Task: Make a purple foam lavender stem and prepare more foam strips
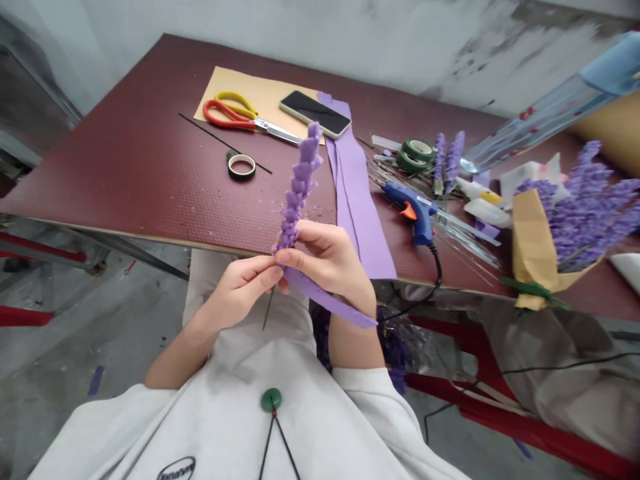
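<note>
A purple paper lavender flower (299,190) stands nearly upright in front of me, its petals layered along a thin dark wire stem (268,310). My left hand (245,283) pinches the stem at the base of the flower. Thumb and fingers of my right hand (325,257) close on the same spot, where a purple paper strip (333,305) meets the bloom. The strip's loose end trails down to the right, across my right wrist. Both hands touch each other just beyond the table's front edge.
On the dark red table (125,147) lie scissors (250,120), a phone (316,113), a tape roll (241,166), a wire (225,143) and purple paper sheets (357,200). Rightward are a blue glue gun (415,210), green tape rolls (416,153) and a wrapped lavender bouquet (535,233).
</note>
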Motion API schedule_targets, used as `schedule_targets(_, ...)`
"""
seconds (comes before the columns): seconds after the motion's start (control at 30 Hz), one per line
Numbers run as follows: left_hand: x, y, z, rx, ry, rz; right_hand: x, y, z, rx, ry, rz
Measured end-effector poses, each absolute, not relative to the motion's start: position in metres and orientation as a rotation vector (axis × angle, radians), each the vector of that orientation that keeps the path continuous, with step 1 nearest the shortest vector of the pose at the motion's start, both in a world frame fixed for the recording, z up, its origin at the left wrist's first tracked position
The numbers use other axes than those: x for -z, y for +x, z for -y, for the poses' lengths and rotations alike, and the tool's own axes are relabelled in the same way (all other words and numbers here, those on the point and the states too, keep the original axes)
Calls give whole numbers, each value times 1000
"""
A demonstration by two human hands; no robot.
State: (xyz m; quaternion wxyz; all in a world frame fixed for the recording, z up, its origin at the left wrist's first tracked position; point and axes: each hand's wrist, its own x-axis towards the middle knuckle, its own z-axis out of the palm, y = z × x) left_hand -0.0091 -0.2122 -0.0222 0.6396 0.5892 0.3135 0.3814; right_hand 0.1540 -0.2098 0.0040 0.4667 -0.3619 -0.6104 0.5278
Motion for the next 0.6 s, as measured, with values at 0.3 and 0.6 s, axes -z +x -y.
schedule_targets(0.3, 36, 3, 217, -674, 743, -364, 19, 156, 188, -1363, -488, 1546)
schedule_targets(0.6, 25, 21, 228, -770, 465, -341, 35, 154, 177, -1432, -383, 1523)
